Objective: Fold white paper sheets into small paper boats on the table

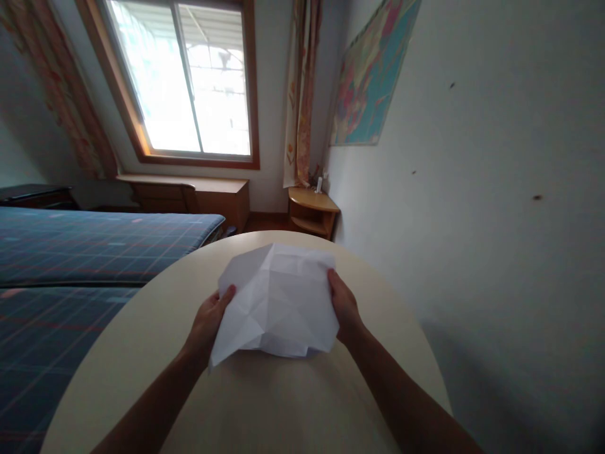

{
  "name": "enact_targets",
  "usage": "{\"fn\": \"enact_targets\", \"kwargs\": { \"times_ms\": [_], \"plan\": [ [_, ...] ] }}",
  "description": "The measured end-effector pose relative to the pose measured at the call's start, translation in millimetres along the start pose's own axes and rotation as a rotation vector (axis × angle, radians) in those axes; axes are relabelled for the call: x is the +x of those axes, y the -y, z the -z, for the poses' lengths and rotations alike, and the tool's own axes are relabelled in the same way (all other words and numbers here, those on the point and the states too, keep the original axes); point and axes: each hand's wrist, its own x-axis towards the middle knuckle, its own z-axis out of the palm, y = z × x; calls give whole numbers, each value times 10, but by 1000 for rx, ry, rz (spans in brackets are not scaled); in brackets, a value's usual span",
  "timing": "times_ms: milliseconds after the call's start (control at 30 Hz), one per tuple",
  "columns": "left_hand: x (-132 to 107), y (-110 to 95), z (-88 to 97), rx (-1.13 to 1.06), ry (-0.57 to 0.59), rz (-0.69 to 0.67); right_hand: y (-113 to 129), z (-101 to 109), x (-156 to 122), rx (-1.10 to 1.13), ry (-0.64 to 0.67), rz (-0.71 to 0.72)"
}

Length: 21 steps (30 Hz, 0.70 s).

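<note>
With the left hand (208,321) and the right hand (344,306), just below the middle of the frame, gripping one sheet of white paper (278,299) by its opposite side edges: thumb laid over the top on the left, fingers curled onto the edge on the right. Closed on the paper on both sides, without any hard clench as far as can be told. Held at the middle of the frame, touching or just above the round table (265,403); cannot tell which.

Judged very light, thin and limp: crossed by many creases, bulging up in the middle, likely to sag if held at one side only. Easy to tear or crumple further; not slippery. Best taken at the side edges or corners with a light pinch.

Counted: one sheet, two hands on it, one table. Further off, one bed (70,252) in checked blue at the left of the frame, one window (189,82) at the upper left, two curtains (302,88) flanking it, one map (373,75) at the upper right, one corner shelf (312,211) above the middle.
</note>
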Motion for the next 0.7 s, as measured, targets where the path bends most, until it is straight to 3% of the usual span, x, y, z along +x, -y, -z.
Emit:
{"fn": "enact_targets", "kwargs": {
  "times_ms": [133,267,367,467,533,567,633,700],
  "plan": [
    [198,-1,205,185,27,-23,-25,215,168,-323,1,77],
    [437,91,487,642,-135,-268,-140,374,290,-854,81,113],
    [524,175,569,922,-147,-393,-270,428,353,-1018,77,132],
    [457,210,472,1204,-242,-471,-382,439,385,-1100,10,152],
    [334,219,322,1331,-319,-633,-430,433,392,-1144,-26,160],
    [255,229,229,1339,-305,-768,-445,428,393,-1158,-36,164],
    [73,272,24,1360,-164,-1029,-464,418,393,-1177,-52,172],
    [-118,342,-176,1412,14,-1187,-473,409,391,-1187,-67,178]
  ]
}}
